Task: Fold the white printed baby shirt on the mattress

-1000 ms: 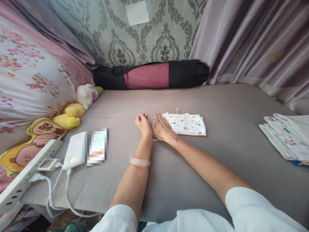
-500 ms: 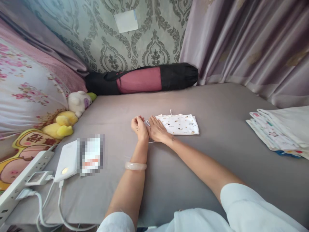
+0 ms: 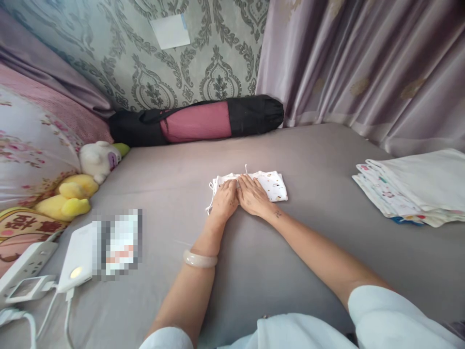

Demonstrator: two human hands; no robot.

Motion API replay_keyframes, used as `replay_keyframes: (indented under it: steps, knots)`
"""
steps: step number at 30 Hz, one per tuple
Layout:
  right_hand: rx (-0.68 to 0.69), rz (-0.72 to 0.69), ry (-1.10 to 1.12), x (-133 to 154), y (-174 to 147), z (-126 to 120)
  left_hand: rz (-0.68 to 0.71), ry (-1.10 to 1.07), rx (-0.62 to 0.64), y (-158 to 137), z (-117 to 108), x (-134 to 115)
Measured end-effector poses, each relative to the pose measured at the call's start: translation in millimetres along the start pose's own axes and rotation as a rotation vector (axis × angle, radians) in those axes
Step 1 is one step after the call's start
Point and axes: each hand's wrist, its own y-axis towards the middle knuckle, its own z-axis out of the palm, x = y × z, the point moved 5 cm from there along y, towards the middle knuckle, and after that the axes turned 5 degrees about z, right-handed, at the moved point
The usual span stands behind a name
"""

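Note:
A folded white baby garment point(image 3: 276, 186) with a small print lies flat on the grey sheet. White tie strings stick out at its left side and from its far edge. My left hand point(image 3: 225, 198) rests palm down on its left part, fingers laid over the fabric and not gripping it. Beside it, touching at the fingers, my right hand point(image 3: 252, 195) presses flat on the middle with its fingers stretched out. Both hands hide part of the print.
A stack of folded cloths point(image 3: 410, 189) lies at the right. Along the wall rests a black and pink rolled bag point(image 3: 196, 121). Plush toys point(image 3: 74, 196), a power strip point(image 3: 27, 269) and a white power bank point(image 3: 80, 257) with cables sit at the left.
My left hand has turned from its side beside the garment to palm down on it. My right hand has moved slightly right, onto its middle. The view has shifted a little right.

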Motion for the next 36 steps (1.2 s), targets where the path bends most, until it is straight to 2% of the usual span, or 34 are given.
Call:
replay_keyframes:
  steps: [4,8,13,15,19,23,28,32,36]
  knots:
    - [-0.025,0.001,0.02,-1,2,5,0.025,0.048,0.009,-1,-1,0]
    - [0.019,0.012,0.074,-8,2,4,0.042,0.085,0.006,0,-3,-3]
    - [-0.038,0.129,0.029,-29,3,-11,-0.053,0.228,-0.062,0,-8,-4]
    - [-0.041,0.201,-0.013,-41,3,-13,-0.107,0.287,-0.037,-1,-4,-1]
    - [0.058,0.296,-0.047,-56,2,-3,-0.182,0.358,0.063,-4,7,7]
    - [0.064,0.29,-0.053,-58,3,2,-0.19,0.33,0.053,-2,9,9]
    - [0.037,0.258,-0.048,-58,6,-7,-0.161,0.338,0.045,9,-2,5]
    - [-0.004,0.195,-0.056,-71,12,-21,-0.162,0.357,0.127,26,-10,13]
    - [0.038,0.213,-0.103,-99,20,-29,-0.273,0.255,0.271,46,-17,37]
